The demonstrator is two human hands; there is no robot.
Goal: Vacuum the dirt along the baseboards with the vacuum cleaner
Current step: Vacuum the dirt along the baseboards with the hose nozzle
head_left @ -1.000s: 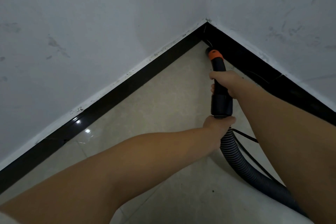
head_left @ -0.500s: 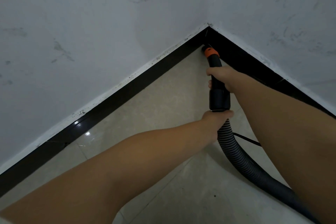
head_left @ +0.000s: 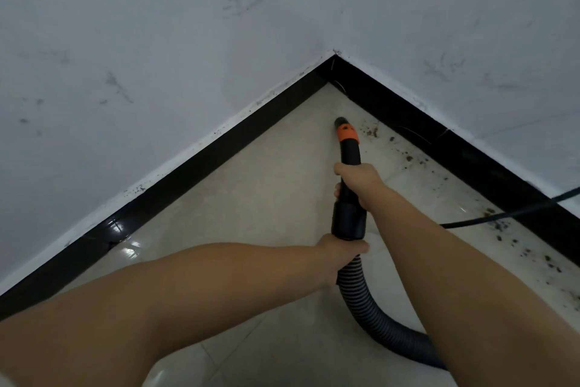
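Both hands are clamped on the black vacuum wand with orange collar (head_left: 347, 148): right hand (head_left: 357, 181) forward, left hand (head_left: 340, 251) where the ribbed grey hose (head_left: 367, 308) joins. The nozzle sits near the corner. Brown dirt crumbs (head_left: 373, 132) line the right-hand glossy black baseboard (head_left: 470, 157); next sweep should likely go there.

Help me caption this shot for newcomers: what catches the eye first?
The orange-collared vacuum nozzle near the black baseboard corner, gripped by the right hand, the left hand holding where the ribbed hose begins. Dirt crumbs along the right-hand baseboard.
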